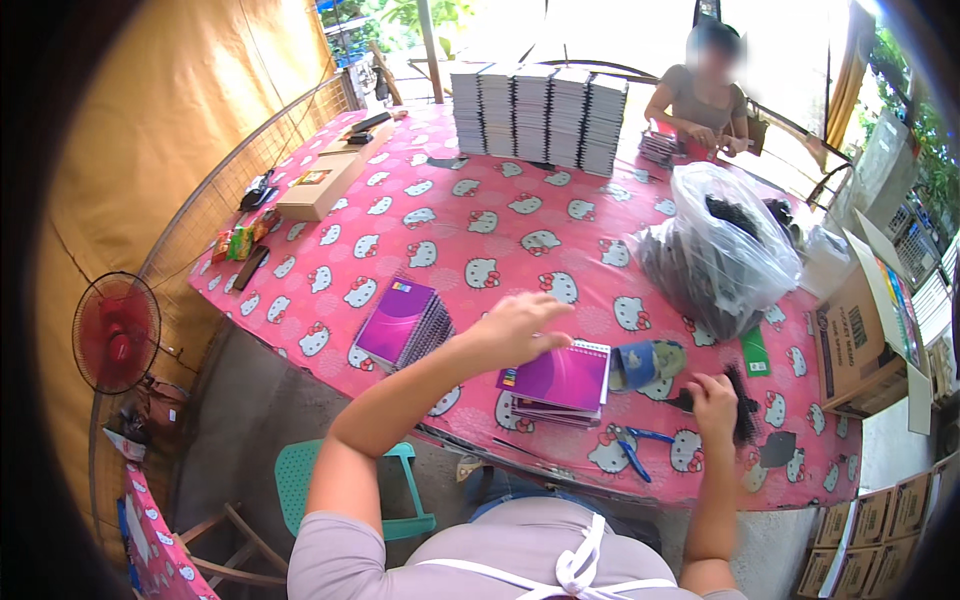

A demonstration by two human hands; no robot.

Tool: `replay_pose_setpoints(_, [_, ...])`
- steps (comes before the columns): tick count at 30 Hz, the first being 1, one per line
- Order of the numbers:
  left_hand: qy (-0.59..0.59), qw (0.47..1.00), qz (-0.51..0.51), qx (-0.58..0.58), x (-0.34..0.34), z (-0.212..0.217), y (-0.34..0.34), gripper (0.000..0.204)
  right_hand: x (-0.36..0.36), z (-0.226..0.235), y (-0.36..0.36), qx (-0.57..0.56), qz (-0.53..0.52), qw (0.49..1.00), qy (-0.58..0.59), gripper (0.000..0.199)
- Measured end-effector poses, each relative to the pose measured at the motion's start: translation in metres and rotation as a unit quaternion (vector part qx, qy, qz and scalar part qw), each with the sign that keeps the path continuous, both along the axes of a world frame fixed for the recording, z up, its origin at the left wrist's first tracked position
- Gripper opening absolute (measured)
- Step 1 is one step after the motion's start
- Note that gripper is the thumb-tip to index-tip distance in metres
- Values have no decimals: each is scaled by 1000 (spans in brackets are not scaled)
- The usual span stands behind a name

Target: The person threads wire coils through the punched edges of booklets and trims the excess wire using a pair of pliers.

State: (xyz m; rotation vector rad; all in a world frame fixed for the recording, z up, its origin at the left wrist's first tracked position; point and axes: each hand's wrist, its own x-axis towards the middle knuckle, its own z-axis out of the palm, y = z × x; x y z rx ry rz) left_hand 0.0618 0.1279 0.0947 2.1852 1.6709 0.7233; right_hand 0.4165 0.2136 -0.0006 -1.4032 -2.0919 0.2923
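Note:
My left hand (525, 328) is open, its fingers stretched out to the right over the top edge of a stack of purple-covered notebooks (560, 382). A row of punched holes runs along that edge. Closed, my right hand (712, 405) is at a small pile of black binding coils (743, 410), with a dark end showing left of the fingers; its grip is partly hidden. Between the hands lies a blue and tan cloth-like roll (648, 363). Blue-handled pliers (634, 455) rest nearer me. Further left sits another purple notebook stack (400, 318), dark coils along its side.
Tall stacks of spiral-bound books (540, 120) stand at the back. A clear plastic bag (715, 250) of black coils and a cardboard box (860, 330) are at right. Another person (705, 100) works at the far side. A green stool (300, 480) and red fan (117, 335) stand left.

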Motion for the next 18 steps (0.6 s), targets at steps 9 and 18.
replay_pose_setpoints(9, [-184,971,90,-127,16,-10,22,21,-21,26,-22,-27,89,984,154,15])
replay_pose_setpoints(18, [-1,942,212,261,75,-2,-47,23,-44,68,-59,-410,359,780,307,81])
